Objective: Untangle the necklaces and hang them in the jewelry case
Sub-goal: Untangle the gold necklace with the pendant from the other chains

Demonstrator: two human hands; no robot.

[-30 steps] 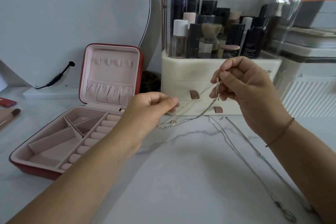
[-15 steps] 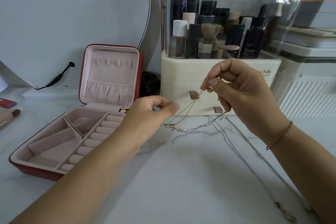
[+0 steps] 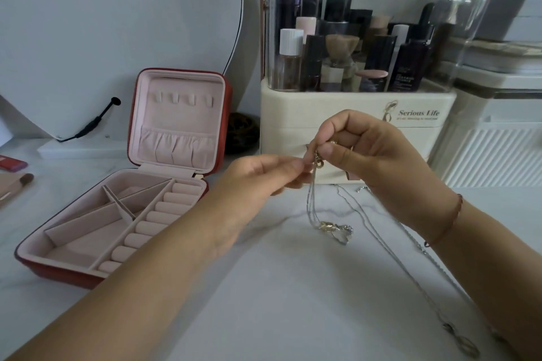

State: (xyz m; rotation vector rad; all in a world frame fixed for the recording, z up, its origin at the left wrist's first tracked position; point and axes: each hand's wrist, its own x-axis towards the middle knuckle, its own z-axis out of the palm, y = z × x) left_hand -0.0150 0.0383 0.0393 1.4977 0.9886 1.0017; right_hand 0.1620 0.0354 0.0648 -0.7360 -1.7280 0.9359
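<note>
My right hand (image 3: 372, 155) pinches the top of a thin gold and silver necklace (image 3: 312, 202) above the white table. The chain hangs straight down, and its pendants (image 3: 334, 228) rest on the tabletop. My left hand (image 3: 264, 176) meets it from the left, fingertips pinching the chain by the small gold ring at the top. A longer silver necklace (image 3: 410, 272) lies stretched across the table under my right forearm. The red jewelry case (image 3: 129, 202) stands open at the left, its pink lid upright with small hooks (image 3: 183, 99) and a gathered pocket.
A cream cosmetics organizer (image 3: 352, 123) with bottles under a clear cover stands right behind my hands. A round mirror (image 3: 117, 23) with a black cable leans at the back left. A makeup brush (image 3: 17, 184) lies at the left edge. White bins sit at the right.
My hands came together: the left one moved right and up to the right hand's pinch. The chain, earlier stretched slanting between them, now hangs down with its pendants on the table.
</note>
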